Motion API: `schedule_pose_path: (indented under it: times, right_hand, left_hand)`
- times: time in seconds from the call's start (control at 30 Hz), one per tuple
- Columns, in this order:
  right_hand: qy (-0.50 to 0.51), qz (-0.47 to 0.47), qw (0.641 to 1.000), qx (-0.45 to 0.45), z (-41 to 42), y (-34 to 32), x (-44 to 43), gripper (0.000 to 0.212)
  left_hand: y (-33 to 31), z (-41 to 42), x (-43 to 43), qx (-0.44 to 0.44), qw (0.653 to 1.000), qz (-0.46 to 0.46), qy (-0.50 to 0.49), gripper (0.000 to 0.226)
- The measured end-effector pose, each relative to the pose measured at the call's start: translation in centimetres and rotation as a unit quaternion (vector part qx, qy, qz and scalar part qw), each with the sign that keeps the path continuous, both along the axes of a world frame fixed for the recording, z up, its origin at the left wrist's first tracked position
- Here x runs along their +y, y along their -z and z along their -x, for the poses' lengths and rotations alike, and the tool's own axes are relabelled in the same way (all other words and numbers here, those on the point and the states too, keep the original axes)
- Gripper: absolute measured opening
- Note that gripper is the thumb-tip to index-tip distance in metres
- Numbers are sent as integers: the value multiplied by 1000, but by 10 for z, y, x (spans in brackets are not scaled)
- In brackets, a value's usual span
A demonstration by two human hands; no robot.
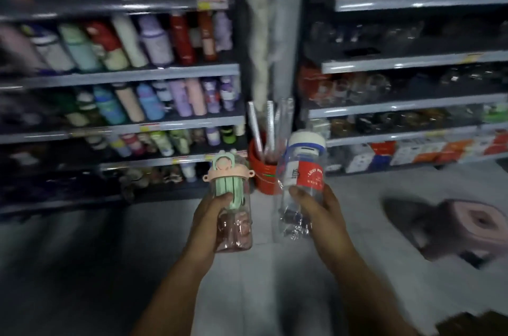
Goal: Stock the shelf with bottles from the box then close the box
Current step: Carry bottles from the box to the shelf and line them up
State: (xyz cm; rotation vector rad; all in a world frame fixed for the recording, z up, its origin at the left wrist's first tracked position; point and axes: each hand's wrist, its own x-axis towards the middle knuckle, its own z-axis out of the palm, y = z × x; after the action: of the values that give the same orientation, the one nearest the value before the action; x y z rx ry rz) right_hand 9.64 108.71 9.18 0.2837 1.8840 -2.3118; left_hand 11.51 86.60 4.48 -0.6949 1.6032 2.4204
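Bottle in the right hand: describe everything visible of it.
The bottle is clear, seemingly plastic, with a white cap over a blue ring and a red label printed in white. A crinkly clear wrapper covers it and bunches below the right hand. It is near upright, top leaning slightly right, before the shelves. That hand grips its lower half; nothing else touches it.

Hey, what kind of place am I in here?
Most likely a shop aisle selling drinkware: tiered shelves packed with coloured bottles, price tags on the shelf edges, and boxed goods low on the right.
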Motion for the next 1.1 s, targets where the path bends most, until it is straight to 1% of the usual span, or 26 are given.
schedule_pose_path:
  times: [0.13, 0.17, 0.23, 0.27, 0.33, 0.4, 0.43, 0.5, 0.53, 0.57, 0.67, 0.73, 0.77, 0.83, 0.87, 0.97, 1.03, 1.1]
  right_hand:
    - [-62, 11, 998, 16, 36, -14, -115, 35]
    - [-74, 16, 997, 25, 48, -19, -140, 34]
    - [-99, 17, 994, 38, 76, -28, -187, 35]
    - [-111, 15, 993, 40, 90, -29, -209, 37]
    - [-140, 6, 989, 47, 121, -33, -252, 51]
    - [-164, -1, 985, 50, 157, -36, -290, 66]
    - [-177, -1, 983, 53, 175, -39, -310, 68]
    - [-203, 10, 977, 59, 215, -49, -347, 67]
    - [-212, 15, 975, 63, 237, -56, -366, 67]
    - [-222, 15, 973, 66, 259, -65, -384, 67]
    - [-237, 15, 967, 91, 324, -94, -436, 66]
    - [-239, 15, 965, 109, 364, -114, -470, 71]
    - [-243, 15, 963, 117, 383, -123, -485, 71]
    - [-250, 22, 957, 144, 413, -141, -514, 60]
    - [-251, 24, 955, 157, 428, -148, -528, 55]
    - [-235, 28, 953, 188, 466, -174, -571, 49]
    - [-223, 22, 952, 208, 488, -189, -599, 46]
    - [-213, 14, 951, 225, 506, -201, -624, 47]
  left_hand:
    - [-21, 12, -111, 2, 999, 0, -49, 97]
    - [-30, 19, -134, 13, 998, 11, -65, 94]
    - [-43, 34, -175, 41, 992, 42, -108, 73]
    - [-49, 44, -193, 53, 989, 55, -128, 67]
    - [-58, 67, -229, 84, 983, 64, -150, 64]
    - [-64, 96, -263, 111, 978, 72, -164, 53]
    - [-68, 112, -280, 119, 975, 73, -176, 50]
    - [-80, 146, -314, 130, 970, 79, -189, 59]
    - [-88, 164, -330, 133, 967, 86, -198, 60]
    - [-98, 182, -347, 135, 963, 97, -212, 55]
    - [-131, 235, -393, 155, 950, 127, -238, 32]
    - [-151, 269, -424, 178, 940, 145, -252, 26]
    - [-163, 285, -438, 192, 934, 153, -258, 24]
    - [-184, 313, -465, 210, 929, 168, -256, 24]
    - [-195, 326, -478, 217, 927, 173, -252, 28]
    - [-227, 364, -521, 245, 918, 195, -244, 44]
    - [-249, 388, -549, 264, 905, 221, -250, 42]
    - [-266, 411, -575, 288, 896, 232, -245, 40]
